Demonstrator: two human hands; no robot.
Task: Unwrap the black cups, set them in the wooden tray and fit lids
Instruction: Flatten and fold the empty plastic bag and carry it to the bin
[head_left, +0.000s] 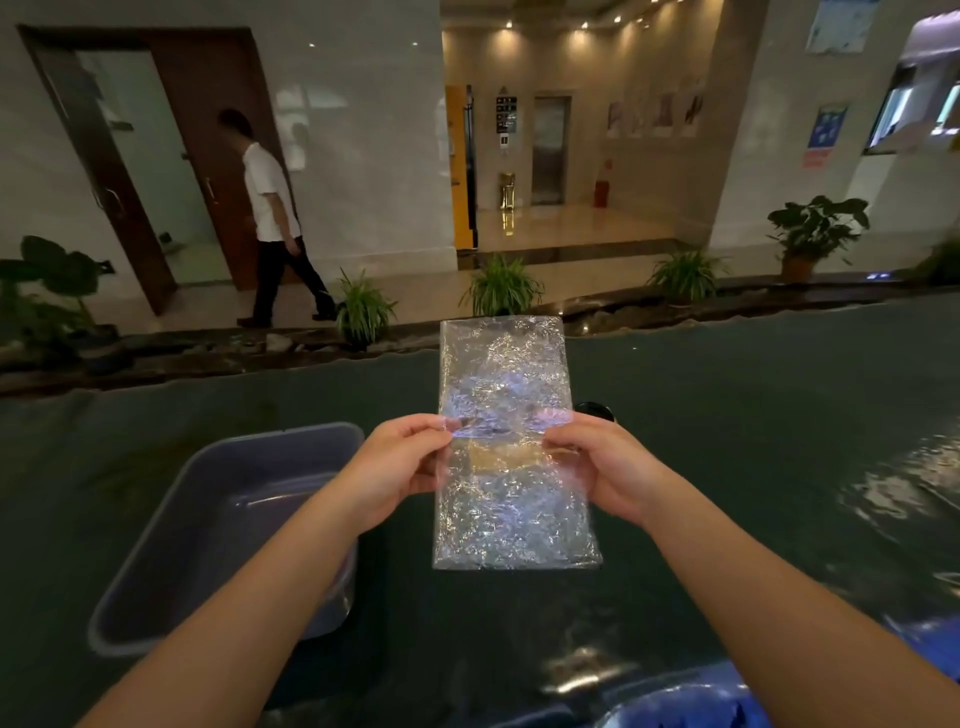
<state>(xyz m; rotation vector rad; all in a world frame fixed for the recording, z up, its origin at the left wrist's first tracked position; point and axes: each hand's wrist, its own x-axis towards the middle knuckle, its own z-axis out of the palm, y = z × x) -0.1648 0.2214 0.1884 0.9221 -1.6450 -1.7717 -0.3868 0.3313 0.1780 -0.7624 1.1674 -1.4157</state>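
I hold a crinkled clear plastic wrapper flat and upright in front of me, above the dark green table. My left hand pinches its left edge and my right hand pinches its right edge, at about mid-height. Through the plastic a patch of light wood shows, probably the wooden tray lying behind it. A black cup peeks out just beyond my right hand; only its rim shows. No lids are visible.
A grey-purple plastic tub stands on the table to the left, under my left forearm. Blue plastic lies at the near right edge. Beyond the table are potted plants and a person walking by a door.
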